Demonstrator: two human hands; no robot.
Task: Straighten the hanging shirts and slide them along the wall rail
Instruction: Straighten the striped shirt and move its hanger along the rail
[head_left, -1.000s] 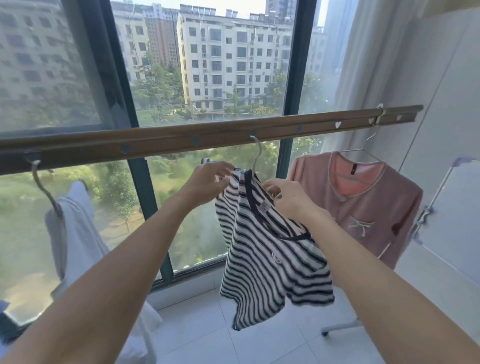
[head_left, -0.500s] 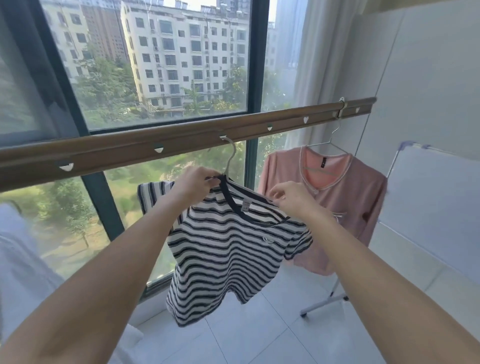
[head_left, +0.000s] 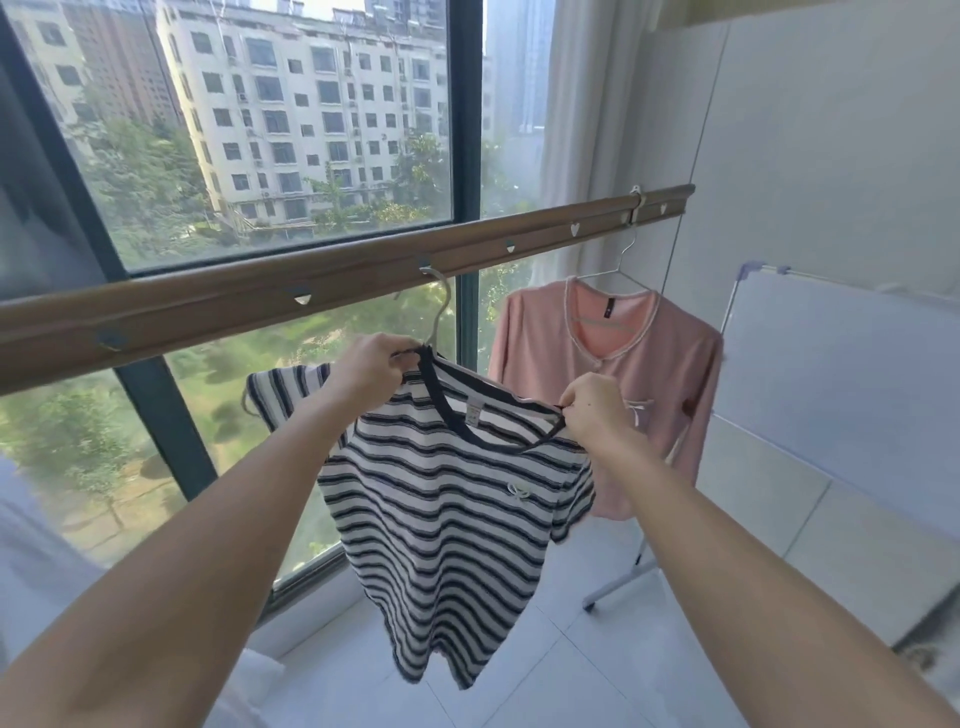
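Rail: brown wall rail (head_left: 260, 296) across the window, heart-shaped slots along its face, sloping up toward the right end.
Striped shirt: striped shirt (head_left: 441, 499) on a pale hanger (head_left: 441, 306), hook caught on the rail near mid-span; body swung out toward the camera, not hanging plumb.
Left grip: left hand (head_left: 371, 371) clenched on the dark neckband at the hanger's neck, just below the hook.
Right grip: right hand (head_left: 597, 410) pinching the neckband at the far shoulder, thumb and fingers closed on fabric.
Collar: stretched taut between the two hands, label visible inside.
Left sleeve: bunched and lifted behind the left forearm, not yet smoothed.
Pink shirt: pink shirt (head_left: 613, 384) on a wire hanger (head_left: 618, 270) near the rail's right end, hanging fairly flat, partly behind the striped shirt, untouched by either hand.
White garment: pale cloth (head_left: 31, 561) at far left edge, blurred; hanger and state not readable.
Stage (judged): straightening of the striped shirt under way, shoulders being seated on the hanger.
Done (judged): pink shirt looks settled at the end position.
Left (judged): level the striped shoulders, free the left sleeve, let it hang, slide it along toward the pink one; far-left garment likely remains.
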